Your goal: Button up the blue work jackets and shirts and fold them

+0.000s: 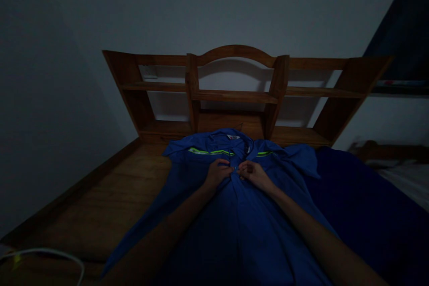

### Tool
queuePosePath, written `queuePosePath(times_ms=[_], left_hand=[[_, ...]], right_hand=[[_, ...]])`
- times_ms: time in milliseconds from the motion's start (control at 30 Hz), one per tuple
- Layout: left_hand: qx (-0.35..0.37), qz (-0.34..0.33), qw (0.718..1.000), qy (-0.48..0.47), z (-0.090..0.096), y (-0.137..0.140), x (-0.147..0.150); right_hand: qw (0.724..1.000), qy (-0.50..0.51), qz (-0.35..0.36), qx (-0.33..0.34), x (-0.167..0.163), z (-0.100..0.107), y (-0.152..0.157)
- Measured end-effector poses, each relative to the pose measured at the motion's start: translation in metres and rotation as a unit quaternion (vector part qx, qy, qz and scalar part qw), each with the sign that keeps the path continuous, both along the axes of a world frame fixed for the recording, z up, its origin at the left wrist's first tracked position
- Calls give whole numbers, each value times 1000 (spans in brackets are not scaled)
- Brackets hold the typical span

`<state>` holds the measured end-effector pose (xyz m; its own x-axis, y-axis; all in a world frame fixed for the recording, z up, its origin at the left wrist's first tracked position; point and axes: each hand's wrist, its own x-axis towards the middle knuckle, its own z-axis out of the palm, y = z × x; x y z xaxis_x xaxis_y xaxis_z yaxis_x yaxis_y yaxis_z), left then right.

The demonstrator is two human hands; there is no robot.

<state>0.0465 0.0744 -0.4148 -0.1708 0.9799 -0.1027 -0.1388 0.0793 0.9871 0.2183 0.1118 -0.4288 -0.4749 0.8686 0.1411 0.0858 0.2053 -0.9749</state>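
A blue short-sleeved shirt (pixel 208 214) with yellow-green chest strips lies spread front side up on a wooden desk (pixel 134 183), its collar toward the shelf. My left hand (pixel 219 172) pinches the shirt's front placket a little below the collar. Right beside it, my right hand (pixel 254 174) has its fingers closed on the placket's other side. A small pale button (pixel 235 168) shows between the fingertips of both hands. In the dim light I cannot tell whether it is through its buttonhole. A white label (pixel 233 137) is visible inside the collar.
Behind the shirt stands a wooden shelf unit (pixel 234 95) against the wall. Dark blue cloth (pixel 362 210) lies along the right side. A white cable (pixel 50 250) curves at the lower left. A dark curtain (pixel 402 31) hangs at the upper right.
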Motion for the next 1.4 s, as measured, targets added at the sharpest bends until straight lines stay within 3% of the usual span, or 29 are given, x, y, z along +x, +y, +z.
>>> queuePosePath(times_ms=[200,500,667,1133,1400], left_hand=[[14,-21,1000,5,5,-3,-1],[124,-62,981,134,3,1,-4],[127,-58,977,159,3,0,-5],[98,-41,985,139,3,0,-2],[137,-57,982,119,0,2,-1]], right_hand=[[1000,-2,-21,18,-3,4,-6],[997,-23,-64,47,-6,5,-10],[995,-26,-69,60,-6,6,-10],[994,-18,-75,75,-6,7,-10],[993,-17,-66,101,-5,15,-16]])
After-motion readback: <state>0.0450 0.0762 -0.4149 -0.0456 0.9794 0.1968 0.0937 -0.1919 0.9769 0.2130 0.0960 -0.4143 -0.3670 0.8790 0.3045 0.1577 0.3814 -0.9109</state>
